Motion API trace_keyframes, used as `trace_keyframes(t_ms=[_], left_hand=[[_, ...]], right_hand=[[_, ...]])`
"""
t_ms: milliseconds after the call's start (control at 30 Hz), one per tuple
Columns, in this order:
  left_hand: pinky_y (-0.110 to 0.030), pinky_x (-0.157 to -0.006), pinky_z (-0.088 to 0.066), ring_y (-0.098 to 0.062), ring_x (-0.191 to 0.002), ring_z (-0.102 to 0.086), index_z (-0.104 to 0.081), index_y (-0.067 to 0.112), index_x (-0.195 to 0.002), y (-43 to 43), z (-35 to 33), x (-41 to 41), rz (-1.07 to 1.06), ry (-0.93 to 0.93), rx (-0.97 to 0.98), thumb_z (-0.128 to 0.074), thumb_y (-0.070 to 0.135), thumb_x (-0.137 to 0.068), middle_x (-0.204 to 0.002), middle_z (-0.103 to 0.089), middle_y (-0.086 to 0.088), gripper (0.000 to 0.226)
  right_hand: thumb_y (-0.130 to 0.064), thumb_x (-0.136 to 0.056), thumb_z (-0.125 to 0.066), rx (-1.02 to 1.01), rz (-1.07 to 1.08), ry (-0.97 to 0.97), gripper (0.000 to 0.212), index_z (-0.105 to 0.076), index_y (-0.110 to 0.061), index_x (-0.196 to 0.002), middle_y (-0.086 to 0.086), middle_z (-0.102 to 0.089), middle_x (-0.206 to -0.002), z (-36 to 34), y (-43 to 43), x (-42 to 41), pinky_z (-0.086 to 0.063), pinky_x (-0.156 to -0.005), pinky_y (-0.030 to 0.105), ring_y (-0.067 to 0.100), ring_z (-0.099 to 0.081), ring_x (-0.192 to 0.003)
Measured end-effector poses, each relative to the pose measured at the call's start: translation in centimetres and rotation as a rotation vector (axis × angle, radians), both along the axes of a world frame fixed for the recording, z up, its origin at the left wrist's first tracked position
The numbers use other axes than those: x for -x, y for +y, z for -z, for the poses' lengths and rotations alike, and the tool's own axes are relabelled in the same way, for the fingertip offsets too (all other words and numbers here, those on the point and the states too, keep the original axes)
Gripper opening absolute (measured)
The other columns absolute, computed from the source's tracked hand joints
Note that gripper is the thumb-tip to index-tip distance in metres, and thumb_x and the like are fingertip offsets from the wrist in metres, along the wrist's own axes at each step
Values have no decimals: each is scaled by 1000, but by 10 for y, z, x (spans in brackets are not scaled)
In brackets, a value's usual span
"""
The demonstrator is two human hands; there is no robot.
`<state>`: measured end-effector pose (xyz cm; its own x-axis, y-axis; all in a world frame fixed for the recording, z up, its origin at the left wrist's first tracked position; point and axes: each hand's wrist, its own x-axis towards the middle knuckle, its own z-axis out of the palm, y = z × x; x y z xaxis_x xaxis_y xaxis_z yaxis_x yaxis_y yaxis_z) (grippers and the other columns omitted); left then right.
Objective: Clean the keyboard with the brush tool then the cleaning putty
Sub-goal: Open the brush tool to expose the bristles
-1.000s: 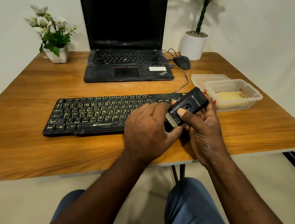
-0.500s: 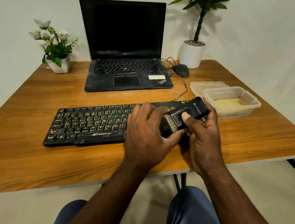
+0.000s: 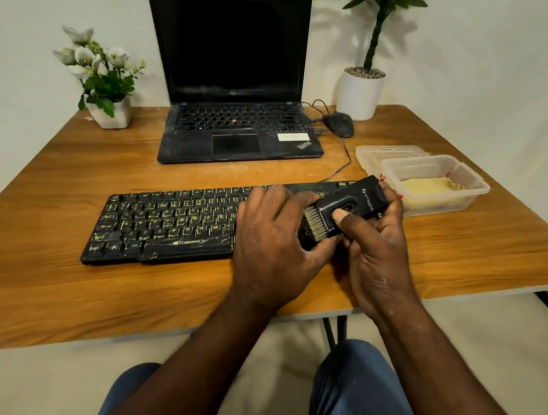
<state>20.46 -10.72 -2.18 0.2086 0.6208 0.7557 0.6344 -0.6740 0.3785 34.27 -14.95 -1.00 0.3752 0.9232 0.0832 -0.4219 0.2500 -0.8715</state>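
Nearest are the person's two knees in blue trousers (image 3: 353, 390), tucked under the edge of the wooden table (image 3: 68, 284). Both arms reach out over the table. The right hand (image 3: 377, 246) is wrapped around the black brush tool (image 3: 355, 204), with the thumb pressed on the button on top. The pale bristles (image 3: 314, 224) stick out of the left end of the tool. The left hand (image 3: 276, 238) lies flat on the right part of the black keyboard (image 3: 164, 220), and its thumb touches the tool just under the bristles. It is pressing down, not grabbing anything. The keyboard lies across the middle of the table, with yellow marks on its keys. Just right of the hands sits a clear plastic box (image 3: 435, 184) with yellowish putty (image 3: 429, 186) inside, and its lid (image 3: 387, 153) lies just behind it. Farther back is an open laptop (image 3: 232, 74) with a dark screen. A black mouse (image 3: 340, 124) sits beside it. At the far corners stand a small flower pot (image 3: 111, 113) and a tall green plant (image 3: 363, 91) in a white pot.
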Motion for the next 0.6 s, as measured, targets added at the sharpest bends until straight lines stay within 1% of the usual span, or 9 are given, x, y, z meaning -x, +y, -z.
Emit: trace_keyframes(t_ms=[67,133,233,367,433,533,600], left_hand=[[-42,-77,-45,-20,-94,-48,-69,14,-118,-1,0,-1,-5,17,4,-76,55,-77,-101,-59,-2,58],[-41,-78,-46,-18,-96,-46,-68,16,-120,-1,-1,-1,-12,41,25,-72,57,-77,-102,-57,0,60],[-39,-80,-46,-16,-98,-45,-65,17,-123,-2,-1,-1,-12,57,46,-69,60,-78,-104,-55,1,62],[-35,-81,-45,-12,-100,-43,-63,21,-126,-3,-1,1,-1,82,81,-73,61,-78,-107,-54,4,64],[-35,-83,-45,-11,-102,-43,-61,24,-127,-5,-2,2,4,97,102,-74,63,-78,-109,-54,5,64],[-34,-85,-45,-9,-104,-41,-59,27,-131,-9,-3,6,28,108,143,-74,64,-78,-113,-53,7,66],[-34,-86,-46,-8,-105,-41,-57,28,-136,-13,-5,15,57,100,181,-70,68,-79,-116,-51,8,71]], right_hand=[[2,-89,-67,11,-17,27,70,-42,-28,-147,19,-64,-133,2,2,0,-52,-102,57,38,-64,-123],[2,-90,-65,13,-17,40,65,-45,-27,-145,20,-64,-133,3,3,-1,-50,-104,59,40,-63,-124],[3,-91,-64,-5,-7,53,65,-44,-24,-146,16,-68,-127,2,2,-1,-52,-102,56,33,-67,-118],[2,-91,-67,22,2,48,68,-43,-28,-147,15,-68,-127,0,-2,-1,-57,-92,48,34,-68,-118],[0,-89,-69,25,4,49,69,-43,-28,-146,15,-69,-126,-3,-5,-1,-57,-90,48,35,-68,-118],[-5,-79,-76,46,29,8,77,-45,-31,-144,14,-70,-125,-7,-8,2,-57,-94,55,34,-68,-117],[-10,-74,-79,57,42,-36,80,-45,-33,-143,14,-69,-126,-9,-10,4,-56,-96,60,34,-69,-117]])
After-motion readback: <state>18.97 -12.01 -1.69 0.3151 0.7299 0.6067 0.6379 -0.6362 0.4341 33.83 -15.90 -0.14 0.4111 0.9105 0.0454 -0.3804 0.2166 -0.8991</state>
